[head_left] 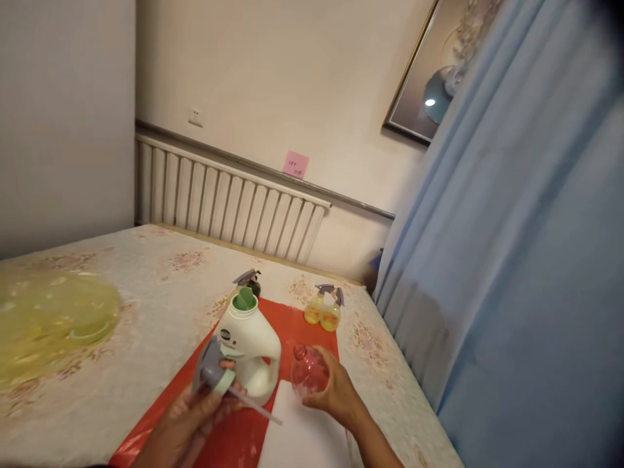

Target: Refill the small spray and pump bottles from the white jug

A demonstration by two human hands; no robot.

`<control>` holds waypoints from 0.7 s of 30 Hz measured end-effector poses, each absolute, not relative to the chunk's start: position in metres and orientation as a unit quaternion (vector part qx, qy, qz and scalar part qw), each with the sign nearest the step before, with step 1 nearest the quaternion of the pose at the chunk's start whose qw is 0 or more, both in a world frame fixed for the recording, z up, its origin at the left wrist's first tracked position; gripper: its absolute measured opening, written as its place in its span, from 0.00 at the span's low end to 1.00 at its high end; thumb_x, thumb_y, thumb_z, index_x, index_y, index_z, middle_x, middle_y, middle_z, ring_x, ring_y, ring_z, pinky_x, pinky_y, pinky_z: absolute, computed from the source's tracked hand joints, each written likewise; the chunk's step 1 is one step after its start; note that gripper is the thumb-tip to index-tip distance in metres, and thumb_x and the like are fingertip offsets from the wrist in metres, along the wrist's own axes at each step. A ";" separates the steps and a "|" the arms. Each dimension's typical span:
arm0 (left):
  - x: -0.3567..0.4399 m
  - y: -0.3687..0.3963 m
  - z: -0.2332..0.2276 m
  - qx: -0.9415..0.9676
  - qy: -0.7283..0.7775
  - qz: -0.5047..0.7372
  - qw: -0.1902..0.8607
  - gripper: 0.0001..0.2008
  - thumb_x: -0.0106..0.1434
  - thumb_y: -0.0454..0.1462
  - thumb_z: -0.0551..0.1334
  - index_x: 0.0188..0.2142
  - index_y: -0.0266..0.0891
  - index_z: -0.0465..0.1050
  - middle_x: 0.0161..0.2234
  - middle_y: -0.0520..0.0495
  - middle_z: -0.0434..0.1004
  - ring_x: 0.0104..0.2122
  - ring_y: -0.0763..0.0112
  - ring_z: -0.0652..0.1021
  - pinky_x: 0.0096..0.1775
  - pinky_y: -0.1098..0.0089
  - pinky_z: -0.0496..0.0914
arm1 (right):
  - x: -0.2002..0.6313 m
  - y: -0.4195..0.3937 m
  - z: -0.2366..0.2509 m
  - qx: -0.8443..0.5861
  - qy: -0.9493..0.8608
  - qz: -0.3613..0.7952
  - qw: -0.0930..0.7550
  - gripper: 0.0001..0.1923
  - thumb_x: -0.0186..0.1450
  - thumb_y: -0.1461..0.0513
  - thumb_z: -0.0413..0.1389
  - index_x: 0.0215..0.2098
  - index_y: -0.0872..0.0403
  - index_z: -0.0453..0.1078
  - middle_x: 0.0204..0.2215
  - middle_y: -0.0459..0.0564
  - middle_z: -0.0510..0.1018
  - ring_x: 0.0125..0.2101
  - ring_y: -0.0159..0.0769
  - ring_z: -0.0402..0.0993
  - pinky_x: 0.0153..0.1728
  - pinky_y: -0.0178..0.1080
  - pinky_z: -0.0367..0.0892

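Observation:
My left hand point(207, 406) is closed around a grey spray bottle trigger head point(212, 367), whose thin dip tube points down to the right. My right hand point(336, 393) grips a clear, open-necked spray bottle point(308, 372) from its right side; the red sheet shows through it. Between and just beyond the hands stands a large white jug point(251, 351) with a handle and a green insert in its mouth. A white sheet point(297, 432) lies below the bottle, on top of a red sheet point(290, 322).
Two spray bottles with yellow liquid point(322, 315) stand at the far right of the red sheet. A dark spray bottle point(252, 284) is behind the jug. On the left of the flowered cloth point(146, 305) sits a yellow translucent round item point(58, 318). A blue curtain point(487, 227) hangs at right.

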State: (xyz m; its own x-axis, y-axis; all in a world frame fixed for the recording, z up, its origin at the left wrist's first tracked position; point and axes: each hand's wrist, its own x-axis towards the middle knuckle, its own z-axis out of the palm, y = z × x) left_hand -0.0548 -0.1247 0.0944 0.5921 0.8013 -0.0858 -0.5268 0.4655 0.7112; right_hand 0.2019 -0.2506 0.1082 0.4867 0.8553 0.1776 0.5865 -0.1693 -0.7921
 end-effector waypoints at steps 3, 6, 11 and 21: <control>-0.052 -0.128 0.120 0.352 0.211 0.450 0.793 0.24 0.48 0.40 0.76 0.46 0.42 0.77 0.38 0.47 0.84 0.38 0.63 0.82 0.38 0.68 0.81 | 0.196 -0.266 0.089 -0.765 -0.466 0.149 0.420 0.49 0.39 0.70 0.67 0.59 0.52 0.62 0.58 0.55 0.71 0.58 0.53 0.67 0.59 0.52 0.61; -0.046 -0.135 0.138 0.381 0.222 0.476 0.761 0.25 0.48 0.42 0.77 0.46 0.41 0.76 0.37 0.47 0.84 0.36 0.66 0.81 0.37 0.72 0.80 | 0.189 -0.276 0.077 -0.773 -0.468 0.145 0.404 0.49 0.39 0.70 0.67 0.60 0.54 0.61 0.59 0.57 0.69 0.59 0.53 0.65 0.61 0.51 0.59; -0.037 -0.143 0.149 0.425 0.203 0.484 0.737 0.23 0.51 0.42 0.75 0.46 0.43 0.75 0.34 0.50 0.84 0.34 0.70 0.81 0.37 0.76 0.79 | 0.179 -0.289 0.071 -0.751 -0.497 0.140 0.412 0.50 0.40 0.70 0.67 0.60 0.54 0.60 0.59 0.57 0.68 0.59 0.51 0.64 0.61 0.49 0.59; -0.018 -0.157 0.136 0.480 0.224 0.424 0.734 0.26 0.52 0.44 0.74 0.49 0.41 0.74 0.37 0.50 0.84 0.34 0.69 0.81 0.40 0.75 0.75 | 0.162 -0.298 0.084 -0.729 -0.524 0.136 0.419 0.48 0.39 0.70 0.68 0.59 0.52 0.61 0.57 0.54 0.69 0.57 0.50 0.65 0.60 0.49 0.60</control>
